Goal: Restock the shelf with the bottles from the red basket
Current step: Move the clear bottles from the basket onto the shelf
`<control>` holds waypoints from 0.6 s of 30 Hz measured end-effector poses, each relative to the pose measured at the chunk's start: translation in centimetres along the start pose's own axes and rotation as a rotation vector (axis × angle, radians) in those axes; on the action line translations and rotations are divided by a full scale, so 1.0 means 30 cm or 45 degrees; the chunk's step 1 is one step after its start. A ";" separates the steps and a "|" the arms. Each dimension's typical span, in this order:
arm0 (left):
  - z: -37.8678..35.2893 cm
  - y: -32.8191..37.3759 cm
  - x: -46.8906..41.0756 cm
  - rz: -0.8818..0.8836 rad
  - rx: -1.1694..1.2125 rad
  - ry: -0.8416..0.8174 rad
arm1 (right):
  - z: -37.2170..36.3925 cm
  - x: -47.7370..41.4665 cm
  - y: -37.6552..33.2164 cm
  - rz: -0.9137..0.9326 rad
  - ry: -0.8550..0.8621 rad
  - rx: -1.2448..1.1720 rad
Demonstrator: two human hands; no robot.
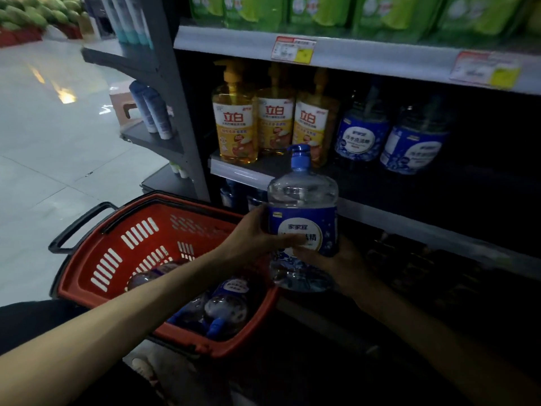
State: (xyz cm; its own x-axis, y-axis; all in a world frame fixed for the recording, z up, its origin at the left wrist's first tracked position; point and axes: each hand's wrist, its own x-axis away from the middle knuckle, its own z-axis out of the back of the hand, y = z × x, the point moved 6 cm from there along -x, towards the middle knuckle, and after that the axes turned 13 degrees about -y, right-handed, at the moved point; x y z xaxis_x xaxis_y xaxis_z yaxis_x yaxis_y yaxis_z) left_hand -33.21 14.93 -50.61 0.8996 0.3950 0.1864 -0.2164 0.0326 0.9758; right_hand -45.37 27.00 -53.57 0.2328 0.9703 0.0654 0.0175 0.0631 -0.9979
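Note:
A clear bottle (303, 200) with a blue cap and blue label stands upright in the air in front of the middle shelf (243, 169). My left hand (254, 234) grips its left side across the label. From below and the right, my right hand (330, 263) holds its lower part. The red basket (140, 238) sits on the floor at lower left, with more blue-label bottles (225, 306) lying inside. Two matching blue-label bottles (361, 133) stand on the shelf at the right.
Three yellow pump bottles (235, 124) stand at the shelf's left end. Green pouches (322, 10) fill the shelf above, price tags (292, 49) on its edge. A grey end rack (152, 112) with tubes is on the left. Tiled floor lies beyond.

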 end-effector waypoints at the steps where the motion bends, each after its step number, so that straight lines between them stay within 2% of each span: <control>1: -0.026 0.023 -0.020 -0.031 -0.014 -0.027 | 0.026 0.015 -0.011 0.036 -0.011 0.026; 8: -0.211 0.224 -0.194 -0.204 -0.445 -0.079 | 0.270 0.134 -0.073 0.218 0.135 -0.056; 13: -0.378 0.347 -0.320 -0.395 -0.622 -0.194 | 0.420 0.198 -0.037 0.335 0.414 -0.065; 18: -0.547 0.408 -0.442 -0.517 -0.725 -0.316 | 0.584 0.255 0.009 0.382 0.803 -0.102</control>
State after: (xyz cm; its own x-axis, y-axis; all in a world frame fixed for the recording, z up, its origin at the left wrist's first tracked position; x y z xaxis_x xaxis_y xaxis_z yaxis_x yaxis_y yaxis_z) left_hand -54.01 25.16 -43.02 0.9954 0.0335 -0.0900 0.0489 0.6293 0.7756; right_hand -60.61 38.53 -53.37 0.7579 0.6211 -0.1995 -0.0699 -0.2267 -0.9714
